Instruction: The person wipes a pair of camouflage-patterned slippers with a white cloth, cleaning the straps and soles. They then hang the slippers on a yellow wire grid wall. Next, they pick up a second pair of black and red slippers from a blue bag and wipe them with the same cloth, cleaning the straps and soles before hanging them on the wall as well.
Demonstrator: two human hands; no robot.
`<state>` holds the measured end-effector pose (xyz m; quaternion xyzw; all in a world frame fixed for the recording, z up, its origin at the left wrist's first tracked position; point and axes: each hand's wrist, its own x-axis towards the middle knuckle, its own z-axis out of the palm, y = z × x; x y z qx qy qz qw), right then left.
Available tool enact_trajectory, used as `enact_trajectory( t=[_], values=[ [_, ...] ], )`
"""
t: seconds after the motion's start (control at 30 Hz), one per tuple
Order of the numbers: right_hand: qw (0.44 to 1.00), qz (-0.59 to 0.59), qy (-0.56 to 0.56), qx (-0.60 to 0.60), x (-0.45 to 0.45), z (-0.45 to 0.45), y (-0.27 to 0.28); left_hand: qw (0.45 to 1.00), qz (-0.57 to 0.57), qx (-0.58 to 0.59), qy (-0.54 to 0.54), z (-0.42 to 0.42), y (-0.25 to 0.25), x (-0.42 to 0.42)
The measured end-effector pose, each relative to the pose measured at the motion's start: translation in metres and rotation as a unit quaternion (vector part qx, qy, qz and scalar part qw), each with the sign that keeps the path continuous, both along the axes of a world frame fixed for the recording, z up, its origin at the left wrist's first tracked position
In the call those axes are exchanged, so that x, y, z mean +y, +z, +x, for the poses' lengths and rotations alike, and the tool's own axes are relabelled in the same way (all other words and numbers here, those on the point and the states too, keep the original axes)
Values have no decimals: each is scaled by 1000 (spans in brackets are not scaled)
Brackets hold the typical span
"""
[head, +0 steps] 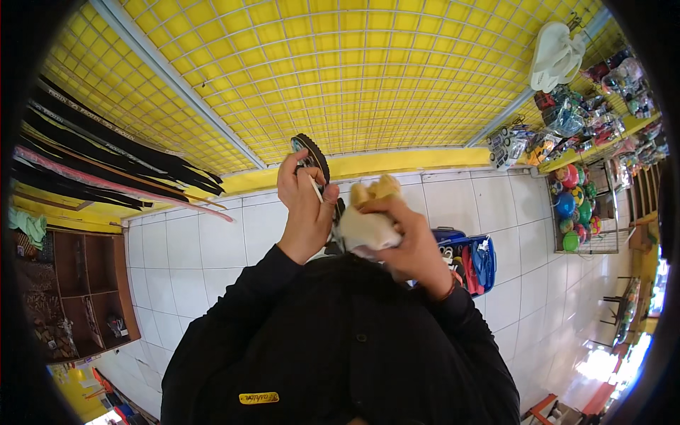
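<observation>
My left hand (pixel 308 207) grips a dark-soled sandal (pixel 313 156) held on edge, its ridged sole turned to the right. A thin white stick-like piece shows between the fingers of that hand. Just to the right, my right hand (pixel 406 234) is closed on a crumpled pale yellow and white cloth (pixel 372 226), slightly blurred. The cloth lies close to the sandal's lower end; whether they touch, I cannot tell. Below the hands, an open blue bin (pixel 491 265) stands on the tiled floor, holding hangers and red and blue items.
Yellow wall with wire grid (pixel 372 95) rises ahead. Black belts or straps (pixel 133 154) hang at left above a brown shelf unit (pixel 95 292). White flip-flops (pixel 552 58) hang upper right, near bagged goods (pixel 568 117). A wire basket of balls (pixel 584 252) stands at right.
</observation>
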<state>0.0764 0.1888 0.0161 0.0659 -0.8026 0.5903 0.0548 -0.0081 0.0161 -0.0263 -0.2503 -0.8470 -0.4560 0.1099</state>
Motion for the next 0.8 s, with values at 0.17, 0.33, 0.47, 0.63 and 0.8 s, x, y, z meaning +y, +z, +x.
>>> enact_trajectory(
  t=[0.17,0.33,0.47,0.63,0.8],
  values=[
    [972,221,-48,56,-24,-6,-3,988,-85,127,23,-4,9,12],
    [986,131,-101,9,-21,-18,-24,997,-29,65,4,-2,4,13],
    [999,27,-13,32,0,-24,-13,992,-60,104,-31,-4,14,6],
    [997,0,75,7,38,-25,16,959,-199,140,-143,-11,41,-14],
    [986,54,143,59,58,-40,25,961,-149,133,-192,-25,60,-19]
  ],
)
